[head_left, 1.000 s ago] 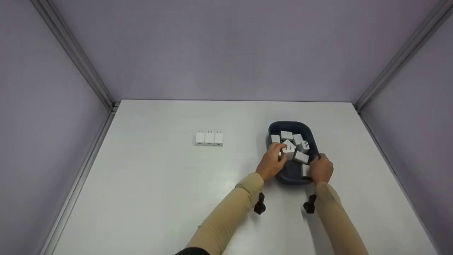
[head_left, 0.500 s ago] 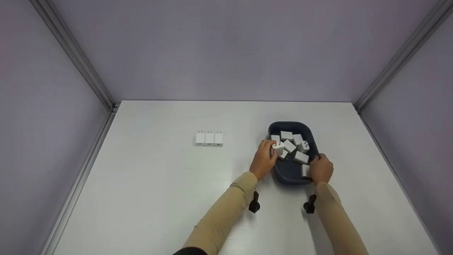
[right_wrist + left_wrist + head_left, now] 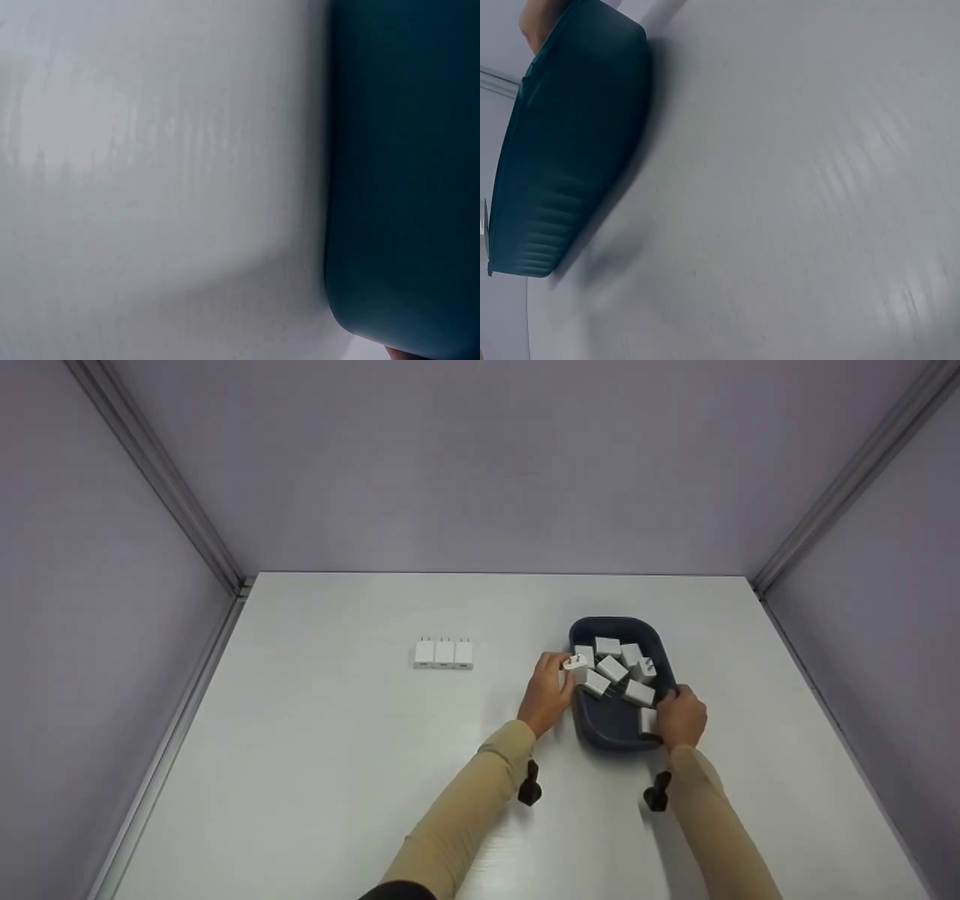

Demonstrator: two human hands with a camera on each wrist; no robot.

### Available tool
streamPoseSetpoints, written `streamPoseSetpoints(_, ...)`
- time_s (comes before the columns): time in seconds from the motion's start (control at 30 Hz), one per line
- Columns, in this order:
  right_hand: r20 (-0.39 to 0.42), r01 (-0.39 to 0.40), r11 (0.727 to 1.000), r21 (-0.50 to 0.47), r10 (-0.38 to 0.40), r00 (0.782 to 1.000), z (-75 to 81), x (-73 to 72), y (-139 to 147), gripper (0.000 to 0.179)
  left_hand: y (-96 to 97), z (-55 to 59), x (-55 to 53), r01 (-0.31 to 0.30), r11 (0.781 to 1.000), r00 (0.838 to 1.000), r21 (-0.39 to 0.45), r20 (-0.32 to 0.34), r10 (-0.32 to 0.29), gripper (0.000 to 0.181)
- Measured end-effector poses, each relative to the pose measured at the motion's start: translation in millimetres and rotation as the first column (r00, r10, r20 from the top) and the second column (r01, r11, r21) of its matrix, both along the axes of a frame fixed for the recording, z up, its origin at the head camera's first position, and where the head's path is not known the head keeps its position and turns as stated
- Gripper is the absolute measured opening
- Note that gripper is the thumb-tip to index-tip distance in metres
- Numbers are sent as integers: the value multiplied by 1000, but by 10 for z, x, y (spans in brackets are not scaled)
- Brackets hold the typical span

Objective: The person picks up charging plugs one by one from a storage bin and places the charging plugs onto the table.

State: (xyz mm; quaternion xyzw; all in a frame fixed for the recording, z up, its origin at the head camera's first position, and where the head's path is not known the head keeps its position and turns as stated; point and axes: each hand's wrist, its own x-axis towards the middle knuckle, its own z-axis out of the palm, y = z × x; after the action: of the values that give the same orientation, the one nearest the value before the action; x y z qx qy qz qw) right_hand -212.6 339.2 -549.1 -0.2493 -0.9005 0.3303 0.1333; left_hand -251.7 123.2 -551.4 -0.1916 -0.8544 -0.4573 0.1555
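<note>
My left hand pinches a white plug-in charger, its metal prongs pointing up, at the left rim of a dark blue basin. Several more white chargers lie loosely in the basin, such as one charger near its middle. My right hand grips the basin's right rim near the front corner. In the left wrist view the basin's outer wall fills the upper left; the right wrist view shows the wall close up on the right.
Left of the basin, three white chargers stand side by side in a row on the white table, prongs toward the back. Grey-violet panels enclose the table at the back and both sides.
My left hand has lifted the charger from the pile and carried it left to the basin's rim. The right hand and the basin have stayed in place.
</note>
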Motion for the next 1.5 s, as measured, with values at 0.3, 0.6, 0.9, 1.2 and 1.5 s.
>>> streamPoseSetpoints(0.3,-8,3,1000,14,-3,1000,-18,4,-6,37,-149,-87,-54,-14,1000,1000,-12,7,14,25)
streamPoseSetpoints(0.6,29,17,1000,5,-18,999,-2,-6,2,38,-277,-178,-105,-40,997,999,-63,1,40,24)
streamPoseSetpoints(0.9,29,23,1000,-18,-22,999,-10,-7,3,38,-339,-195,-149,-66,994,998,-86,12,67,24)
streamPoseSetpoints(1.2,23,18,1000,-18,-18,1000,-6,0,-2,38,-479,-223,-193,-110,992,987,-64,113,116,26)
streamPoseSetpoints(1.5,43,6,1000,-15,-5,999,23,8,-7,39,-573,-259,-240,-162,983,970,-86,168,175,29)
